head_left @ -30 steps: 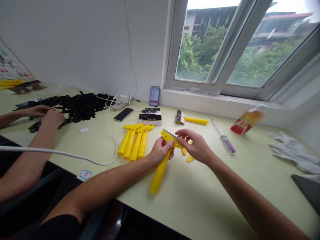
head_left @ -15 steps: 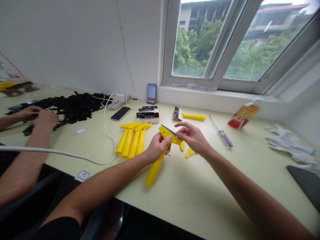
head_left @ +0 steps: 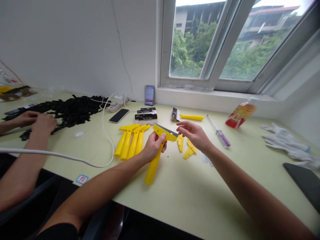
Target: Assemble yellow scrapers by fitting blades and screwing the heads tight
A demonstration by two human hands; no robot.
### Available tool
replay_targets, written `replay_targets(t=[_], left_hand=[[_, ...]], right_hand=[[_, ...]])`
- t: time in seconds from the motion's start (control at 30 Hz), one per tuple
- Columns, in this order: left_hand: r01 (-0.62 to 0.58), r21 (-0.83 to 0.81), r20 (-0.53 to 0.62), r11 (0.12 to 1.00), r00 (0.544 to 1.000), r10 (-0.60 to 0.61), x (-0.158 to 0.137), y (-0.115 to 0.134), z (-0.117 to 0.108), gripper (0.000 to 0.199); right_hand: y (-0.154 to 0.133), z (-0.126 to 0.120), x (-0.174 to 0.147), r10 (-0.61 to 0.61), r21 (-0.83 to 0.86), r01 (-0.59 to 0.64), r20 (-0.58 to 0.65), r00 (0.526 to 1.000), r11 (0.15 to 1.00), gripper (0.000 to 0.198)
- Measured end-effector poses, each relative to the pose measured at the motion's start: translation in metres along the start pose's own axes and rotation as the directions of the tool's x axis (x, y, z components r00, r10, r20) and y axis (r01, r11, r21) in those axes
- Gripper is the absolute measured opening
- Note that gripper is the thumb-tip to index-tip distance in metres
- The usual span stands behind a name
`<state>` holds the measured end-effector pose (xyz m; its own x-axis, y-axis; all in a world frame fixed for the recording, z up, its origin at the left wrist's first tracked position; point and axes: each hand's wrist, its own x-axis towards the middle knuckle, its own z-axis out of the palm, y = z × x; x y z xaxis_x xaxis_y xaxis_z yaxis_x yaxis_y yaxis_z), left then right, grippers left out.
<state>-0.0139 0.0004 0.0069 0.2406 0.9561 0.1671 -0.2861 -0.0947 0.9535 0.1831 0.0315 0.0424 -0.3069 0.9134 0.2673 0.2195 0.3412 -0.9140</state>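
A yellow scraper (head_left: pixel 153 168) is gripped near its head by my left hand (head_left: pixel 154 145), the handle slanting down toward the table's front edge. Along the head's top edge lies a dark grey blade strip (head_left: pixel 165 129). Just right of the head hovers my right hand (head_left: pixel 193 133), apart from the scraper, its fingers loosely bent and nothing visible in them. Beneath that hand are yellow triangular plates (head_left: pixel 189 151) and pale flat strips (head_left: pixel 205 158), partly hidden by the wrist. A tiny nut-like piece (head_left: pixel 168 155) rests beside the scraper.
Several yellow scraper handles (head_left: pixel 130 143) lie to the left. Behind are black packages (head_left: pixel 146 118), phones (head_left: pixel 119 115), a packaged scraper (head_left: pixel 192 117) and a screwdriver (head_left: pixel 221 135). White gloves (head_left: pixel 285 140) lie right. A co-worker's hands (head_left: pixel 41 123) are by black strips (head_left: pixel 77 108); a white cable (head_left: pixel 75 160) crosses left.
My right hand has drawn back from the blade edge to the right, leaving a gap. The scraper stays in my left hand, and more plates and pale strips show.
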Motion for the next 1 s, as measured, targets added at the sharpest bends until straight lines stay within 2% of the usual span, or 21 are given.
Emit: replay_targets(t=[0.17,0.47,0.63,0.83,1.0], left_hand=[[0.029,-0.019,0.053,0.999,0.998,-0.028,-0.004,-0.001,0.004,0.035],[0.046,-0.028,0.07,0.999,0.997,-0.044,-0.004,-0.002,0.003,0.033],[0.049,-0.041,0.096,0.998,0.994,-0.045,-0.005,-0.002,0.004,0.033],[0.088,-0.057,0.12,0.994,0.989,-0.08,-0.006,-0.002,0.006,0.037],[0.125,-0.04,0.111,0.991,0.987,-0.12,-0.007,0.001,0.007,0.041]], right_hand=[[-0.011,0.003,-0.006,-0.02,0.007,0.019,0.099,0.995,1.0,0.032],[-0.017,0.0,-0.008,0.041,-0.088,-0.029,0.145,0.989,0.996,0.032],[-0.023,-0.003,-0.008,0.068,-0.071,-0.057,0.165,0.984,0.996,0.033],[-0.021,-0.005,-0.008,0.119,-0.11,-0.099,0.19,0.975,0.989,0.052],[-0.022,-0.006,-0.009,0.116,-0.052,-0.107,0.214,0.97,0.993,0.06]])
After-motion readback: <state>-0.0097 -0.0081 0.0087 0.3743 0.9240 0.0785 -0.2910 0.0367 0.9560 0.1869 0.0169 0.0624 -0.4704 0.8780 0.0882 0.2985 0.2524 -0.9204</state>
